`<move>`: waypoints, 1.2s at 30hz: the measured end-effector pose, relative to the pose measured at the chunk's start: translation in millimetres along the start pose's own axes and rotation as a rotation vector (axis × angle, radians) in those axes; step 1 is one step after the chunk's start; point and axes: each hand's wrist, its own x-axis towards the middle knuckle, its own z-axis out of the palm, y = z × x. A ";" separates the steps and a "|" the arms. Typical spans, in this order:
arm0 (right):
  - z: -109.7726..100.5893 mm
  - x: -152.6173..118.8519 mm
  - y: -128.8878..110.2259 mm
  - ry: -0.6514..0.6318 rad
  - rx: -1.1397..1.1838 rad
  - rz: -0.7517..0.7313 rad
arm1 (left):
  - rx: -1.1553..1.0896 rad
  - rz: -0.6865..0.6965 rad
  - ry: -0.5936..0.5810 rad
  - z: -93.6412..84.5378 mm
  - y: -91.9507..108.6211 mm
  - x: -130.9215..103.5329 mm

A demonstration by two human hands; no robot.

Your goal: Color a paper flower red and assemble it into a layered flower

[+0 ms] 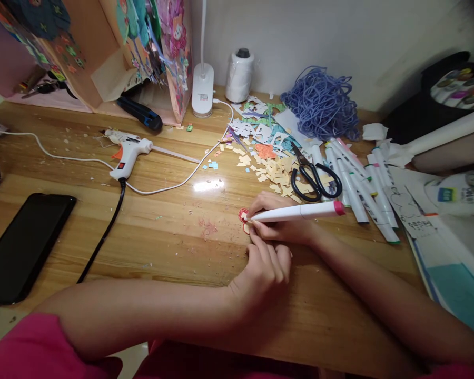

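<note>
My right hand [286,229] is closed round a white marker pen [300,212] with a pinkish-red end. The pen slants left, and its tip meets a small paper cutout [243,215] coloured partly red and partly cream. My left hand [263,271] has its index finger stretched to the cutout's lower edge and holds it against the table, the other fingers curled. Part of the cutout is hidden by the fingertips and pen. Reddish crumbs [207,227] are scattered just left of it.
Black-handled scissors [318,181] lie on paper scraps [278,171] beside several markers [353,195]. Behind are blue cord [324,105] and a thread spool [239,76]. Leftward are a glue gun [130,155], its black cable, a utility knife [140,113], a phone [27,247] and a decorated box [177,100].
</note>
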 end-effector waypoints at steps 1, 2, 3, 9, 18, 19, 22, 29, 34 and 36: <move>0.0 0.5 -0.1 -0.003 0.007 -0.012 | 0.001 -0.003 0.005 0.0 0.1 -0.4; 0.0 1.0 -0.3 -0.004 0.015 -0.024 | 0.000 -0.005 0.006 -0.2 0.2 -0.7; 0.0 1.6 -0.3 -0.004 0.019 -0.035 | -0.002 -0.006 0.003 -0.4 0.2 -0.9; 0.2 2.4 0.8 -0.007 0.025 -0.047 | -0.006 -0.013 0.001 -0.7 -0.2 -0.2; -1.4 3.6 -1.1 -0.008 0.005 -0.044 | -0.018 -0.026 0.012 0.1 -0.8 0.7; -1.7 3.7 -1.2 -0.010 -0.003 -0.039 | -0.015 -0.027 0.006 -0.3 -1.0 0.9; -2.2 3.2 -0.7 -0.012 -0.015 -0.037 | -0.016 -0.031 0.004 -1.3 -1.2 1.6; -0.8 2.7 -0.4 -0.002 -0.020 -0.025 | -0.011 -0.028 0.013 -0.8 -0.6 0.7; -1.1 3.6 -0.8 -0.007 -0.023 -0.037 | -0.004 -0.025 0.010 -0.6 -0.9 0.7; -1.3 3.6 -0.9 -0.001 -0.025 -0.030 | -0.004 -0.024 0.012 -0.5 -1.3 1.1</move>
